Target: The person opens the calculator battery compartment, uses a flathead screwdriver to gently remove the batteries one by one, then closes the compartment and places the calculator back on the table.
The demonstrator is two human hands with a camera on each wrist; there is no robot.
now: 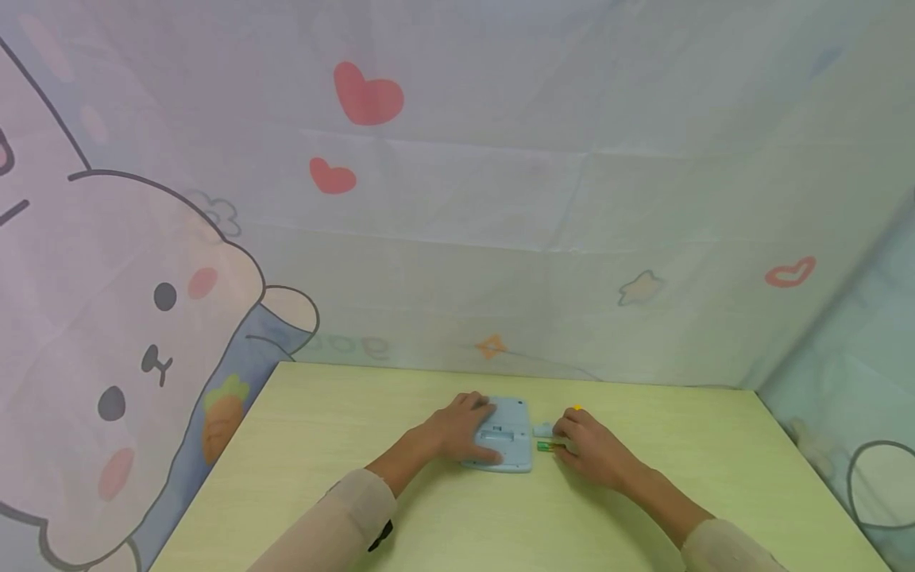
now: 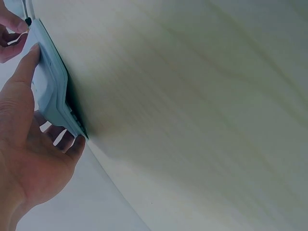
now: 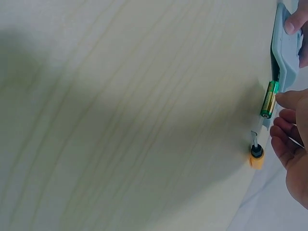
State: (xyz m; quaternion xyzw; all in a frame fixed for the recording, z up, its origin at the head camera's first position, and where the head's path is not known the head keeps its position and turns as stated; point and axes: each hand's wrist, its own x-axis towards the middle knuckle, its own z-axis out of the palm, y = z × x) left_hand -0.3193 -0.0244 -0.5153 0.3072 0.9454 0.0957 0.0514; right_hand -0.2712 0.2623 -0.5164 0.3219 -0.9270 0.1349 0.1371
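Observation:
A light blue device shaped like a calculator lies back side up on the table, a rectangular battery slot showing in its middle. My left hand grips its left part, thumb over the back and fingers at the far edge; in the left wrist view that hand spans the device. Just right of the device, my right hand pinches a green and gold battery at its right end. The thumb lies against the battery in the right wrist view. Beside these fingers is a small light blue cover.
Beyond my right hand lies a small screwdriver with an orange-yellow handle and a metal shaft. The pale wooden table ends at a printed cloth backdrop. Something dark hangs at my left sleeve.

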